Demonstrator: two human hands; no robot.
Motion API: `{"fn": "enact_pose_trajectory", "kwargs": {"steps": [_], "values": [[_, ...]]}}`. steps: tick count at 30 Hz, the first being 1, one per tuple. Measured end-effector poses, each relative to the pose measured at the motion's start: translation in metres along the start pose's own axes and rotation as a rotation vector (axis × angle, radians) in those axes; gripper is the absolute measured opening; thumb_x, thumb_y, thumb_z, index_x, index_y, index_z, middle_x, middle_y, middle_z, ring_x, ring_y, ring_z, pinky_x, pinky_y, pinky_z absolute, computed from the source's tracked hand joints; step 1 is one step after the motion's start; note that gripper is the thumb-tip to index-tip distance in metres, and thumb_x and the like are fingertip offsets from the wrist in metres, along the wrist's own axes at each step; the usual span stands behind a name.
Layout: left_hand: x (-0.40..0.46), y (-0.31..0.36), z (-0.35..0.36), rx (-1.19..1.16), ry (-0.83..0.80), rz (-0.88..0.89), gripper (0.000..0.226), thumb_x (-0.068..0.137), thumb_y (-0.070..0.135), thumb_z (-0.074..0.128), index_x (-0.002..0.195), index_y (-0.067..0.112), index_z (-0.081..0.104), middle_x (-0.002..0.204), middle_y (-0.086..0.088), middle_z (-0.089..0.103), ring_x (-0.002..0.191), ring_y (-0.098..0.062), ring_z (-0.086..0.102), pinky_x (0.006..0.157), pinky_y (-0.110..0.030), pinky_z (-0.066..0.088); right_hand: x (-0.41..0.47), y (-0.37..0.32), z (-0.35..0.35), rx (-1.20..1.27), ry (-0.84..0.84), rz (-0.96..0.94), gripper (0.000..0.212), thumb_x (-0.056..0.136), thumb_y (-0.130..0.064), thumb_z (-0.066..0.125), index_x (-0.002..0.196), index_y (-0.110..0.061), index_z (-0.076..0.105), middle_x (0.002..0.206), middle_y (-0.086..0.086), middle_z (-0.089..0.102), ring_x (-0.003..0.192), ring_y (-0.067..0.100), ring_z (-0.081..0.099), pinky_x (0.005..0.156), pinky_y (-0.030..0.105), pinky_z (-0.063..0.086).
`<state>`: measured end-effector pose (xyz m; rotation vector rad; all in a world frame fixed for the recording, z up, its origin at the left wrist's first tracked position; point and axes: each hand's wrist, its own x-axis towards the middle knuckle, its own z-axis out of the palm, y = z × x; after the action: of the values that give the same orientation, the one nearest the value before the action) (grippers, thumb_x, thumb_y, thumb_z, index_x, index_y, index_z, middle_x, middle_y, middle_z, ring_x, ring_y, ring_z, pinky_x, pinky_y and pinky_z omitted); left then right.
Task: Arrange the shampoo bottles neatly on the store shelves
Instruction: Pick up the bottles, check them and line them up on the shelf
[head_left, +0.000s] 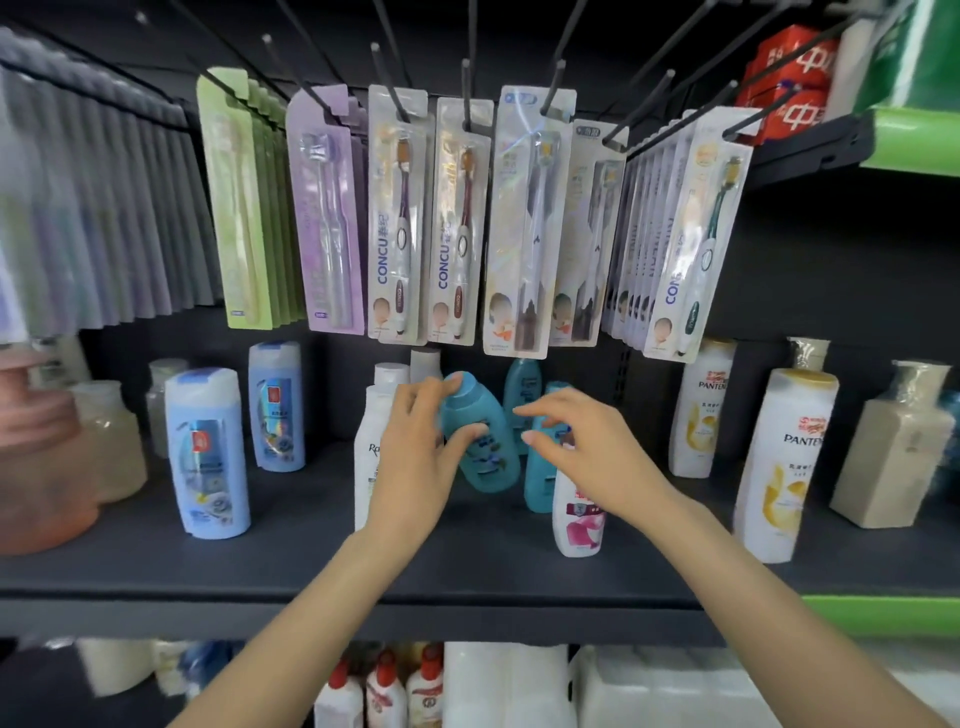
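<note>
On the dark shelf (291, 551), two pale blue bottles (208, 452) stand upright at the left, one in front of the other. At the middle the left hand (421, 447) reaches up from a straight forearm, its fingers and thumb curled round a teal shampoo bottle (480, 436) that tilts leftward beside a white bottle (370, 441). The right hand (576, 447) hovers just right of it with fingers loosely bent, holding nothing, above a pink-labelled bottle (576, 519); white Pantene bottles (779, 467) stand further right.
</note>
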<state>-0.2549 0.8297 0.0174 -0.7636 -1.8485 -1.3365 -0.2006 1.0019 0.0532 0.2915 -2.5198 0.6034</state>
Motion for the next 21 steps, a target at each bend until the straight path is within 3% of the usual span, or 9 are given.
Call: {"fn": "enact_pose_trajectory", "kwargs": {"steps": [2, 4, 8, 13, 16, 19, 21], "values": [[-0.003, 0.007, -0.013, -0.077, 0.073, -0.051, 0.036, 0.08, 0.016, 0.073, 0.109, 0.023, 0.053, 0.108, 0.004, 0.054, 0.093, 0.004, 0.055, 0.074, -0.003, 0.041, -0.01, -0.004, 0.009, 0.051, -0.023, 0.012, 0.039, 0.09, -0.029, 0.059, 0.129, -0.033, 0.053, 0.114, -0.01, 0.052, 0.106, 0.004, 0.05, 0.094, 0.02, 0.041], [-0.005, 0.011, -0.025, -0.197, 0.129, -0.153, 0.034, 0.079, 0.018, 0.074, 0.101, 0.029, 0.05, 0.105, 0.002, 0.059, 0.093, -0.005, 0.059, 0.069, -0.009, 0.048, -0.02, -0.007, 0.019, 0.151, -0.038, 0.005, 0.051, 0.089, -0.026, 0.062, 0.135, -0.038, 0.045, 0.116, -0.014, 0.051, 0.107, -0.004, 0.047, 0.093, 0.007, 0.034], [-0.009, 0.013, -0.043, -0.467, 0.171, -0.438, 0.032, 0.078, 0.018, 0.074, 0.097, 0.023, 0.049, 0.1, -0.005, 0.062, 0.081, -0.005, 0.064, 0.064, -0.028, 0.057, -0.039, -0.01, 0.038, 0.207, -0.022, -0.034, 0.081, 0.079, -0.019, 0.074, 0.138, -0.051, 0.028, 0.117, -0.016, 0.043, 0.112, -0.005, 0.041, 0.098, 0.003, 0.028], [-0.018, 0.014, -0.054, -0.593, 0.127, -0.643, 0.031, 0.08, 0.016, 0.072, 0.097, 0.018, 0.046, 0.103, -0.016, 0.062, 0.087, -0.015, 0.068, 0.066, -0.032, 0.06, -0.048, -0.018, 0.045, 0.145, 0.062, -0.055, 0.084, 0.073, -0.012, 0.078, 0.135, -0.046, 0.032, 0.118, -0.008, 0.033, 0.107, -0.008, 0.037, 0.094, -0.002, 0.027], [-0.018, 0.01, -0.066, -0.566, 0.013, -0.669, 0.03, 0.083, 0.016, 0.067, 0.104, 0.015, 0.046, 0.107, -0.019, 0.06, 0.092, -0.017, 0.068, 0.066, -0.03, 0.06, -0.051, -0.016, 0.036, 0.245, 0.039, -0.021, 0.077, 0.073, -0.013, 0.078, 0.135, -0.039, 0.042, 0.116, -0.01, 0.044, 0.111, -0.003, 0.046, 0.092, 0.007, 0.039], [-0.019, 0.006, -0.076, -0.605, -0.115, -0.643, 0.035, 0.087, 0.013, 0.062, 0.118, 0.011, 0.047, 0.113, -0.014, 0.058, 0.091, -0.015, 0.068, 0.068, -0.026, 0.058, -0.052, -0.017, 0.021, 0.56, 0.047, 0.136, 0.057, 0.074, -0.006, 0.076, 0.118, -0.035, 0.057, 0.116, -0.006, 0.06, 0.106, 0.012, 0.061, 0.081, 0.017, 0.051], [-0.021, 0.005, -0.081, -0.613, -0.177, -0.631, 0.038, 0.087, 0.011, 0.062, 0.122, 0.011, 0.048, 0.114, -0.01, 0.059, 0.09, -0.014, 0.069, 0.071, -0.026, 0.058, -0.053, -0.016, 0.016, 0.648, 0.023, 0.239, 0.045, 0.078, -0.006, 0.071, 0.116, -0.028, 0.061, 0.113, -0.004, 0.065, 0.104, 0.018, 0.064, 0.085, 0.034, 0.055]]}}
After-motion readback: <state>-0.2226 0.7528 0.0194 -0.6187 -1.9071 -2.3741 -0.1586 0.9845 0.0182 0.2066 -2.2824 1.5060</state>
